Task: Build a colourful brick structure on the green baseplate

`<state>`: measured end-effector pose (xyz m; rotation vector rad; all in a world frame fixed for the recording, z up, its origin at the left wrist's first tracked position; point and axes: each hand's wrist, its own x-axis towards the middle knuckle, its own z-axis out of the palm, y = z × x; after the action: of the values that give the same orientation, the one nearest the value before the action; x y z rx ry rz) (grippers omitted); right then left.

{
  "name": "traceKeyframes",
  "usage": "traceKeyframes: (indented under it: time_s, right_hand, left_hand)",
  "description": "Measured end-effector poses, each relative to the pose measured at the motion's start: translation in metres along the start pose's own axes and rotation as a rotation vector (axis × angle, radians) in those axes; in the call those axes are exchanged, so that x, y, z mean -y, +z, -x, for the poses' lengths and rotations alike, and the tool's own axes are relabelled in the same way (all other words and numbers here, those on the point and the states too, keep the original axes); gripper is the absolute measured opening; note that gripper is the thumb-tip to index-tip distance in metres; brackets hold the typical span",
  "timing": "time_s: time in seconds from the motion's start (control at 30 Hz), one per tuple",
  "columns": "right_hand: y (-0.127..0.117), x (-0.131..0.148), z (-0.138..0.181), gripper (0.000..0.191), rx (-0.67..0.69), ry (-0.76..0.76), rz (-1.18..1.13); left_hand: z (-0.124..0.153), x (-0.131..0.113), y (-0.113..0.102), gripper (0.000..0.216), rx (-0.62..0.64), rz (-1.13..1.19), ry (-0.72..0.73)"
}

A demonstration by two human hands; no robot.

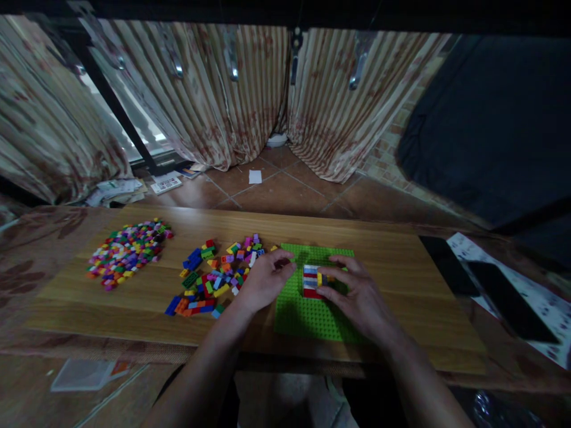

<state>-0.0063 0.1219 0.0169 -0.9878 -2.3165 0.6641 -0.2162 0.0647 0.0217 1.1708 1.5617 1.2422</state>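
A green studded baseplate (297, 321) lies on the wooden board in front of me. On it sits a small build of toy bricks (311, 279), layered in red, white and grey-blue, with yellow and dark bricks at its right side. My right hand (363, 300) reaches over the plate from the right, its thumb and fingers closed around the right side of the build and partly hiding it. My left hand (266, 282) hovers at the plate's left edge, fingers loosely bent, thumb and forefinger apart, with nothing visible between them.
Loose larger bricks (220, 291) spread left of my left hand. A heap of small bricks (131, 249) lies farther left on the wooden board (401, 267). A black phone-like slab (513, 300) and a printed sheet (551, 306) are at the right. Striped curtains (250, 101) hang behind.
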Motion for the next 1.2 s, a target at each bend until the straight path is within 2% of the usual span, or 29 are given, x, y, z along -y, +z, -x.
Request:
traceKeyframes:
  time_s: [0.2,0.57,0.87,1.2]
  right_hand:
    - [0.009,-0.006,0.000,0.032,0.006,-0.021,0.031]
    - [0.006,-0.005,0.004,0.033,-0.006,-0.015,0.098]
    - [0.000,-0.005,0.002,0.030,-0.037,0.073,0.058]
    - [0.001,-0.001,0.000,0.033,0.020,0.146,-0.016]
  left_hand:
    - [0.001,0.000,0.011,0.021,-0.006,-0.154,0.024]
    - [0.005,-0.003,0.028,0.039,-0.026,-0.304,-0.021]
    - [0.004,-0.002,0.035,0.035,-0.047,-0.392,0.021]
    - [0.004,-0.007,0.038,0.039,-0.037,-0.514,-0.023]
